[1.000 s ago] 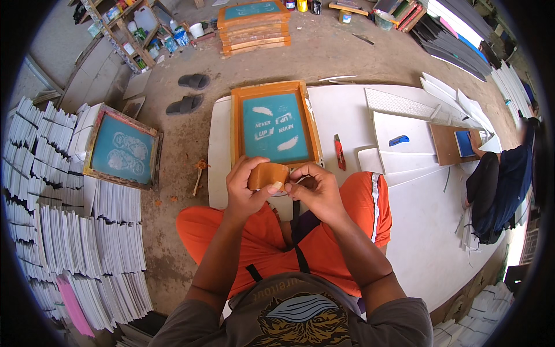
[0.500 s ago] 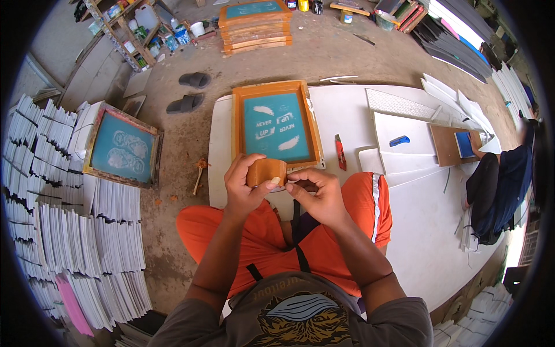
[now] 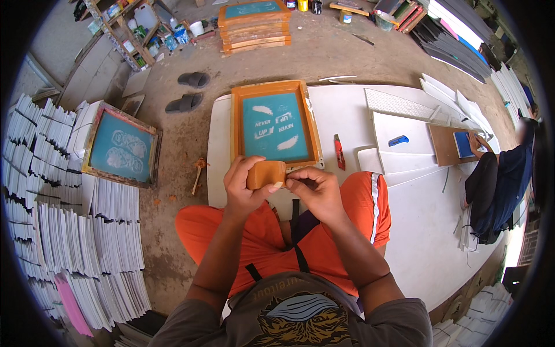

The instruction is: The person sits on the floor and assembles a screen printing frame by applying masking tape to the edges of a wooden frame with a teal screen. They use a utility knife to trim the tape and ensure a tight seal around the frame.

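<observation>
A roll of brown packing tape [image 3: 266, 174] is held up over my lap, its wide outer face toward me. My left hand [image 3: 238, 186] grips it from the left, thumb along the lower edge and fingers behind. At the roll's lower right edge, my right hand [image 3: 317, 192] pinches with thumb and forefinger; whether a tape end is between them is too small to tell. Just beyond the roll, a wooden-framed printing screen [image 3: 235, 124] with teal mesh and pale lettering lies on the white board [image 3: 341, 196].
Right of the screen lie a red cutter [image 3: 339, 151] and a blue cutter [image 3: 399, 140]. A co-worker [image 3: 509, 179] sits at the right, hands on a blue pad. Stacked white sheets [image 3: 87, 237] and another screen [image 3: 155, 168] stand left. Dark slippers [image 3: 184, 103] lie on the floor.
The tape roll has turned slightly, so its outer face shows more and its hollow less. My hands hold nearly the same place. The co-worker's hands have shifted on the blue pad.
</observation>
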`<state>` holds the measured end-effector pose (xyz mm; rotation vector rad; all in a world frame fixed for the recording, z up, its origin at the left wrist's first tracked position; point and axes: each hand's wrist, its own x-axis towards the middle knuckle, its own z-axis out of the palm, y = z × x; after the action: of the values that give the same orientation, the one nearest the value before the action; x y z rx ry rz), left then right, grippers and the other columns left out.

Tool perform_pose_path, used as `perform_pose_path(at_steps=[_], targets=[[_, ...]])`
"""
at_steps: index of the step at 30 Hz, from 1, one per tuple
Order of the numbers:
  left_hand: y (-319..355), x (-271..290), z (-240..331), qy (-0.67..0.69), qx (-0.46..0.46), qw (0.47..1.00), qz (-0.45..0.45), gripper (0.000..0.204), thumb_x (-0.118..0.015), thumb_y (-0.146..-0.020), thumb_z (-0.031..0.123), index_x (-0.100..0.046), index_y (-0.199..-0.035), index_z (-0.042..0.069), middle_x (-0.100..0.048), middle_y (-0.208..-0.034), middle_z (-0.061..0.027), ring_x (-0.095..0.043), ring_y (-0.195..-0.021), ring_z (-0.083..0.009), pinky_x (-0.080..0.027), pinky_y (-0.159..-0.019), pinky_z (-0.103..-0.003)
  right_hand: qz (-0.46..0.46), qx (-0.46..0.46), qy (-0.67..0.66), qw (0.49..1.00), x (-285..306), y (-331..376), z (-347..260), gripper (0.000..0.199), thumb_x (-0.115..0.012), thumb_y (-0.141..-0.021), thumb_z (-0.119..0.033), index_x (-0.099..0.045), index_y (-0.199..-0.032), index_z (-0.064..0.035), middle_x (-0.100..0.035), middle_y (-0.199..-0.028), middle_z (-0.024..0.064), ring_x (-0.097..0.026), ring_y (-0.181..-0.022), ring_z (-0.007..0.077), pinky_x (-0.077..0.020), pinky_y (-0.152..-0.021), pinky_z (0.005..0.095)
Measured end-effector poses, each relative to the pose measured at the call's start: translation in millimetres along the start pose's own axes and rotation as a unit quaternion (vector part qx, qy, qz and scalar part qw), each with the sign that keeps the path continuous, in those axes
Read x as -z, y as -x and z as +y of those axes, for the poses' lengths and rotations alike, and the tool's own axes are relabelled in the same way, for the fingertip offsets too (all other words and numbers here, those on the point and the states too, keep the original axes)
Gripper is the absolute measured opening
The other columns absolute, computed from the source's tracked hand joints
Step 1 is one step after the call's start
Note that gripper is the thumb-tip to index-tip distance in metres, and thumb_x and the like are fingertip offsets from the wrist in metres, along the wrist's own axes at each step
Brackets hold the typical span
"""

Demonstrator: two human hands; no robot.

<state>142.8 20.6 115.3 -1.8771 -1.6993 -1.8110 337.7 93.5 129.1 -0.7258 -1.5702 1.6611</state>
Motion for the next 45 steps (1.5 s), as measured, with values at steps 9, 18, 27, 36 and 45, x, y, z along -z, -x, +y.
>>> perform_pose_path(at_steps=[9, 18, 27, 36, 45], targets=[[1.7, -0.2, -1.5, -0.023, -0.042, 0.999, -0.008, 0.064, -0.092, -0.076, 0.042, -0.068, -0.114, -0.003, -0.069, -0.097, -0.0146, -0.066, -0.083, -0.0276, -0.054, -0.069, -0.037, 0.001, -0.005, 0.031, 1.000, -1.7, -2.6, -4.3, 0.009, -0.076, -0.089, 0.000, -0.076, -0.095, 0.0058, -0.076, -0.089, 0.0096, -0.070, -0.083, 0.0108, -0.0564, -0.075, 0.0268], [13.2, -2.8, -8.1, -0.031, -0.034, 0.999, 0.003, 0.065, -0.090, -0.078, 0.047, -0.069, -0.114, -0.002, -0.070, -0.101, -0.0153, -0.067, -0.085, -0.0295, -0.055, -0.071, -0.039, 0.028, 0.025, 0.079, 0.996, -6.4, 0.2, 7.8, 0.009, -0.073, -0.089, -0.001, -0.077, -0.094, 0.0045, -0.078, -0.088, 0.0102, -0.071, -0.080, 0.0111, -0.0565, -0.073, 0.0272], [14.0, -2.8, -12.7, -0.032, -0.030, 0.999, 0.003, 0.067, -0.089, -0.078, 0.051, -0.069, -0.115, -0.002, -0.068, -0.097, -0.0150, -0.068, -0.084, -0.0282, -0.056, -0.071, -0.038, -0.004, -0.016, 0.112, 0.994, -2.3, 1.7, -11.3, 0.007, -0.072, -0.092, 0.001, -0.077, -0.095, 0.0051, -0.077, -0.089, 0.0096, -0.069, -0.081, 0.0110, -0.0544, -0.072, 0.0275], [18.8, -4.0, -24.8, -0.101, -0.121, 0.988, -0.008, 0.074, -0.088, -0.075, 0.059, -0.069, -0.112, -0.002, -0.066, -0.093, -0.0127, -0.062, -0.074, -0.0281, -0.052, -0.062, -0.039, 0.007, 0.019, 0.232, 0.973, -9.8, 5.1, -24.8, 0.013, -0.069, -0.090, -0.008, -0.074, -0.094, 0.0038, -0.072, -0.084, 0.0231, -0.072, -0.071, 0.0354, -0.0545, -0.066, 0.0412], [21.4, -2.5, -25.1, -0.090, -0.128, 0.988, -0.002, 0.073, -0.088, -0.075, 0.058, -0.069, -0.112, -0.002, -0.067, -0.094, -0.0128, -0.063, -0.076, -0.0283, -0.052, -0.064, -0.039, -0.034, 0.089, 0.271, 0.958, -8.3, 1.3, -13.6, 0.006, -0.066, -0.090, -0.002, -0.063, -0.089, 0.0030, -0.067, -0.080, 0.0203, -0.066, -0.070, 0.0344, -0.0508, -0.065, 0.0413]])
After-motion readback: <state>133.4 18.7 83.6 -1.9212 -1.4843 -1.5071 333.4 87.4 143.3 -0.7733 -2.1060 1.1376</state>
